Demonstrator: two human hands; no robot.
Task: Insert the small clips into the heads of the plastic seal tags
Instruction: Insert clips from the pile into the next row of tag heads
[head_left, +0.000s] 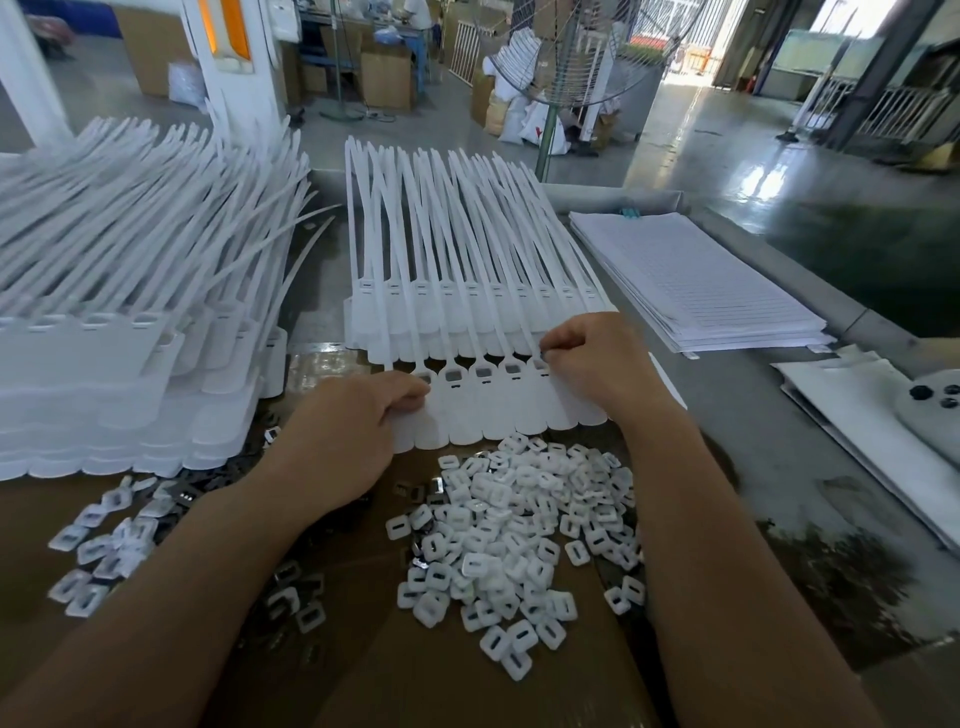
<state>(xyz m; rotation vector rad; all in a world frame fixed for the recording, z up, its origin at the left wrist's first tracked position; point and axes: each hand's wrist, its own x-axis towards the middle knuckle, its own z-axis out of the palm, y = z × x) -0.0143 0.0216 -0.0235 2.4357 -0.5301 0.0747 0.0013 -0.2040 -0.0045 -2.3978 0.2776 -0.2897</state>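
Observation:
A joined strip of white plastic seal tags (498, 415) lies in front of me, its heads in a row with dark square openings (483, 372). My left hand (353, 415) rests on the strip's left end, its fingers curled over the leftmost head. Over the rightmost heads, my right hand (587, 358) has its fingertips pinched together around something small and dark, probably a clip. A heap of small white clips (519, 535) sits just below the strip on brown cardboard (426, 675). More white tag strips (467, 249) are stacked behind, their tails pointing away.
A tall stack of tag strips (119, 338) fills the left side. Loose clips and dark metal pieces (109, 540) lie at the lower left. Lined paper sheets (696, 280) lie at the right, a grey device (935, 410) further right. A fan stand (550, 114) rises behind the table.

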